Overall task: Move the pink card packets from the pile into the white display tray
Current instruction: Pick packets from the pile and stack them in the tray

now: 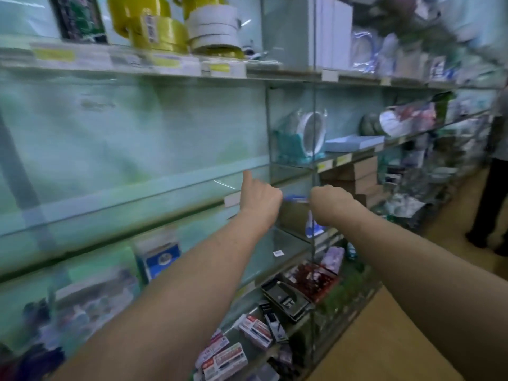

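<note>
Both my arms reach out to the glass shelves in a blurred head view. My left hand (259,198) is seen from the back, thumb up and fingers curled away from me. My right hand (330,199) bends down at the wrist, its fingers hidden behind it. A thin blue strip (295,198) shows between the two hands; which hand touches it I cannot tell. A pale pink-lilac packet (334,259) leans on a lower shelf under my right arm. No pile of pink card packets and no white display tray can be made out.
Yellow tape rolls (148,26) and white tape rolls (213,27) stand on the top shelf. Red-and-white boxes (222,358) and a dark tray (288,301) fill the low shelves. A vertical glass divider (313,133) splits the bays. A person (494,171) stands in the aisle at right.
</note>
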The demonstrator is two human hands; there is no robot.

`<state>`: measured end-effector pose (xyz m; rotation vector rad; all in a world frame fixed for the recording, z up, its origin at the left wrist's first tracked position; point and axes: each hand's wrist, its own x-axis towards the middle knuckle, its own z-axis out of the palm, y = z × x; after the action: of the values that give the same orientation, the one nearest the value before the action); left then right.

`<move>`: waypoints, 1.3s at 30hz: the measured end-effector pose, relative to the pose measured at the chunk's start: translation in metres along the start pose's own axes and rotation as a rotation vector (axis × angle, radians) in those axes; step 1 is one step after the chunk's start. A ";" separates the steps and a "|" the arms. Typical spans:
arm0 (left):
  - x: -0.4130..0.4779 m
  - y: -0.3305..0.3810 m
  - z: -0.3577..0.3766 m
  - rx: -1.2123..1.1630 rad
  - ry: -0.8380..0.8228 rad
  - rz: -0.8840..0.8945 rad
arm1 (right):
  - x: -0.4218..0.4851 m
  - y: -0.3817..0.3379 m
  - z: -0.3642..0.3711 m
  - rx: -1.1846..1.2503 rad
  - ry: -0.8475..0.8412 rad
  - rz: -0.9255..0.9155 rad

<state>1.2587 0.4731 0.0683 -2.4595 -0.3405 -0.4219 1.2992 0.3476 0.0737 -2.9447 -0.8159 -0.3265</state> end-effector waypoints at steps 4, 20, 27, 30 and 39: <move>0.013 0.052 -0.003 0.019 -0.021 0.053 | -0.007 0.049 0.012 0.006 -0.054 0.076; 0.075 0.164 -0.029 -0.033 0.014 0.170 | -0.009 0.180 0.028 -0.018 -0.081 0.183; 0.117 0.193 -0.024 -0.034 0.009 0.195 | 0.027 0.214 0.043 -0.084 -0.115 0.182; 0.144 0.202 -0.018 -0.031 0.012 0.192 | 0.051 0.227 0.046 -0.080 -0.111 0.175; 0.245 0.219 0.000 -0.030 0.015 0.148 | 0.143 0.265 0.050 -0.064 -0.048 0.164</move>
<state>1.5572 0.3371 0.0448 -2.4889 -0.1457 -0.3851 1.5647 0.1979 0.0539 -3.0642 -0.5729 -0.2774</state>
